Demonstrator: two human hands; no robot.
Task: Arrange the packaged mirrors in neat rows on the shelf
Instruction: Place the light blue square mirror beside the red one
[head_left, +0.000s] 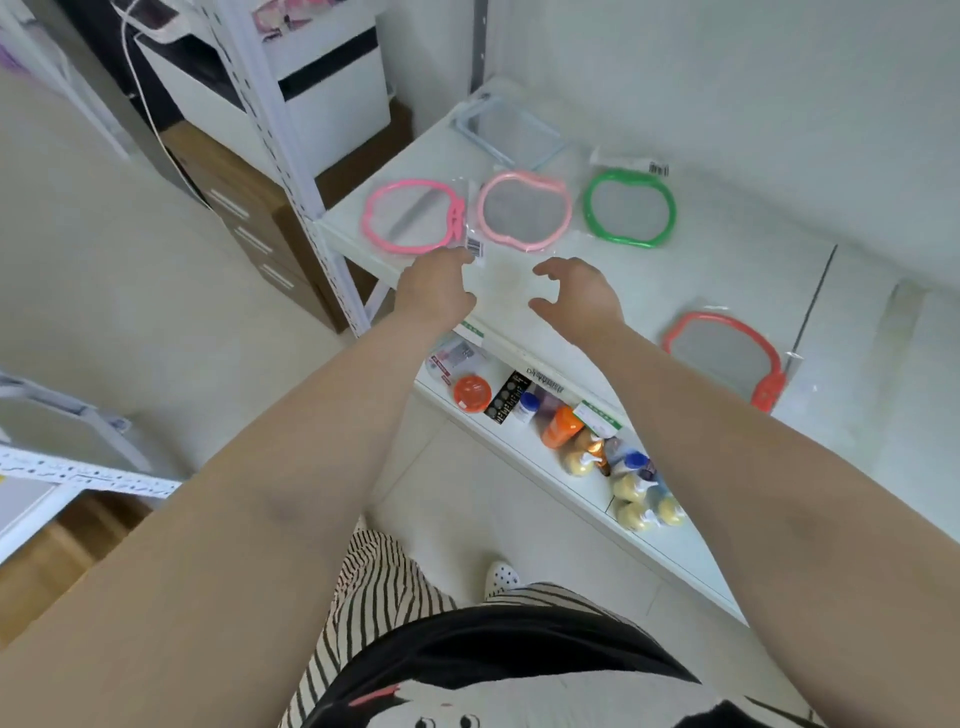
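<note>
Left hand (434, 283), centre frame: fingers curled down at the shelf (649, 275) edge, tips at the barcode tag of the pink mirror (410, 215). Whether you pinch the wrapper or only touch it, I cannot tell; the fingertips are hidden.

Right hand (576, 296), just right of it: released, fingers spread and bent, grasping nothing, hovering over bare shelf below the pale pink mirror (524, 210).

Row so far, mid-upper frame: pink mirror, pale pink mirror, green mirror (629, 208), flat and side by side. Pink and pale pink wrappers appear to overlap at the tag. A blue square mirror (509, 132) lies behind them near the back corner, skewed. A red mirror (724, 353) lies well apart at right, near the front edge, handle toward you.

Likely step: squaring the pink pair, with blue and red not yet placed.

Risks:
- Pink mirror sits close to the shelf's left corner. A pull on the tag could drag it over the edge.
- Slick wrappers: nudging one may shift its neighbour where they overlap.
- Red mirror is near the front lip; your right forearm could sweep it off toward the bottles (631, 483) on the lower shelf.
</note>
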